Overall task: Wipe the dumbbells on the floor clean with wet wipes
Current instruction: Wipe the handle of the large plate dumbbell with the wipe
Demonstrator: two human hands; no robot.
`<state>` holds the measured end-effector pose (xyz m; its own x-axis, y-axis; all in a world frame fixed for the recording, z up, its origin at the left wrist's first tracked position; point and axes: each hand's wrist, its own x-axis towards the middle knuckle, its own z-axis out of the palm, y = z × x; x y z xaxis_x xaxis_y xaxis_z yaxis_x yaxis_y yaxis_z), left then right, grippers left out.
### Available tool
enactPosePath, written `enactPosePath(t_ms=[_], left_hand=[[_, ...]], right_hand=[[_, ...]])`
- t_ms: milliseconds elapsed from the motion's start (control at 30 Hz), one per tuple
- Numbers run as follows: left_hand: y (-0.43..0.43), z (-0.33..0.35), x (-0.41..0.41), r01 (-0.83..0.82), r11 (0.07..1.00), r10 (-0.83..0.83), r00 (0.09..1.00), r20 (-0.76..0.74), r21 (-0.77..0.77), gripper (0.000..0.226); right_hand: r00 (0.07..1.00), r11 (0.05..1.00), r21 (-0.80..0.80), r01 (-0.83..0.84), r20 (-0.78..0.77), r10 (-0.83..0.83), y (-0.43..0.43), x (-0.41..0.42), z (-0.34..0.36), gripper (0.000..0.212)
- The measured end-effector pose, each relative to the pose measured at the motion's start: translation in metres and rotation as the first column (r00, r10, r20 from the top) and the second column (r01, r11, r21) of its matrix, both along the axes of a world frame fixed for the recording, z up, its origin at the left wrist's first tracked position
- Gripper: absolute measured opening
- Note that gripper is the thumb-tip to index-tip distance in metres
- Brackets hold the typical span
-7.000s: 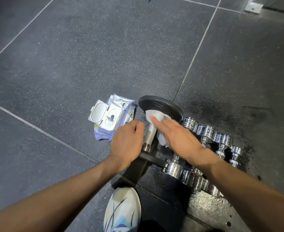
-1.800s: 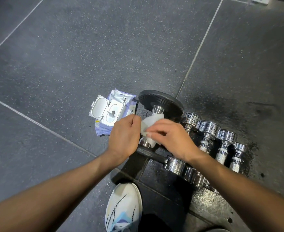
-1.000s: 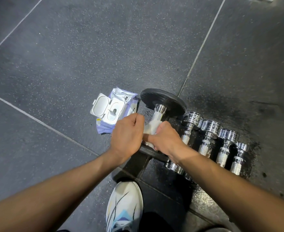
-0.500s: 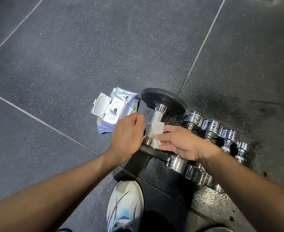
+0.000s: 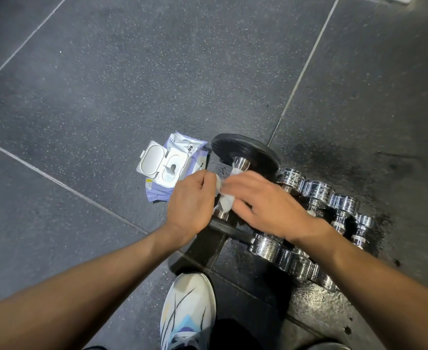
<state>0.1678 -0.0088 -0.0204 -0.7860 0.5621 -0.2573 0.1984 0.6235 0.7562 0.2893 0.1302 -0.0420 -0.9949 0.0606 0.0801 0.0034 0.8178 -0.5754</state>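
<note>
The floor (image 5: 107, 97) is dark grey with pale speckles; wipes pack (image 5: 182, 144) lilac, lid (image 5: 151, 160) white; wipe (image 5: 226, 202) white; dumbbell plate (image 5: 245, 147) black; shoe (image 5: 187, 304) white, black-streaked.
</note>
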Motion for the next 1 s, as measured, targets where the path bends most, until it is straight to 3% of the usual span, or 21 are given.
enactPosePath(t_ms=[67,167,200,267,333,400,467,533,700,867,1000], left_hand=[[0.0,0.0,-0.001,-0.007,1.0,0.007,1.0,0.007,-0.001,0.041],[-0.001,-0.001,-0.001,-0.001,1.0,0.001,1.0,0.022,-0.003,0.038],[-0.002,0.0,-0.001,0.0,1.0,0.0,1.0,0.028,-0.003,0.038],[-0.001,0.002,0.0,0.011,1.0,-0.011,0.999,0.03,-0.003,0.042],[0.0,0.005,0.001,0.027,1.0,-0.027,0.999,0.028,-0.009,0.045],[0.002,0.006,0.002,0.019,0.999,-0.018,1.0,0.021,-0.032,0.045],[0.003,0.004,0.003,-0.003,0.998,0.003,1.0,-0.005,-0.067,0.042],[0.005,0.003,0.004,-0.022,0.997,0.021,1.0,-0.019,-0.069,0.041],[0.007,-0.001,0.003,0.013,0.997,-0.017,0.998,-0.06,-0.074,0.03],[0.007,0.0,0.002,0.012,1.0,-0.01,0.997,-0.082,0.018,0.024],[0.004,0.003,0.004,-0.007,0.999,0.01,0.998,-0.058,0.044,0.022]], right_hand=[[1.0,1.0,-0.001,-0.017,-0.007,0.017,-0.001,0.005,-0.006,0.031],[0.955,0.925,-0.257,0.28,-0.021,-0.295,-0.007,0.007,0.006,0.033],[0.91,0.829,-0.405,0.386,0.018,-0.415,-0.006,0.004,0.012,0.032],[0.817,0.537,-0.681,0.498,0.162,-0.553,-0.004,-0.007,0.028,0.039],[0.78,0.23,-0.848,0.477,0.287,-0.557,-0.003,-0.02,0.037,0.03],[0.784,-0.069,-0.905,0.419,0.399,-0.475,-0.003,-0.025,0.037,0.031],[0.812,-0.245,-0.885,0.395,0.461,-0.358,-0.006,-0.023,0.035,0.046],[0.814,-0.267,-0.864,0.428,0.496,-0.301,-0.009,-0.02,0.034,0.049],[0.784,-0.172,-0.869,0.463,0.492,-0.379,-0.01,-0.018,0.024,0.031],[0.742,-0.146,-0.838,0.525,0.535,-0.405,-0.004,-0.017,0.025,0.041],[0.688,-0.018,-0.769,0.639,0.582,-0.433,0.001,-0.013,0.022,0.053]])
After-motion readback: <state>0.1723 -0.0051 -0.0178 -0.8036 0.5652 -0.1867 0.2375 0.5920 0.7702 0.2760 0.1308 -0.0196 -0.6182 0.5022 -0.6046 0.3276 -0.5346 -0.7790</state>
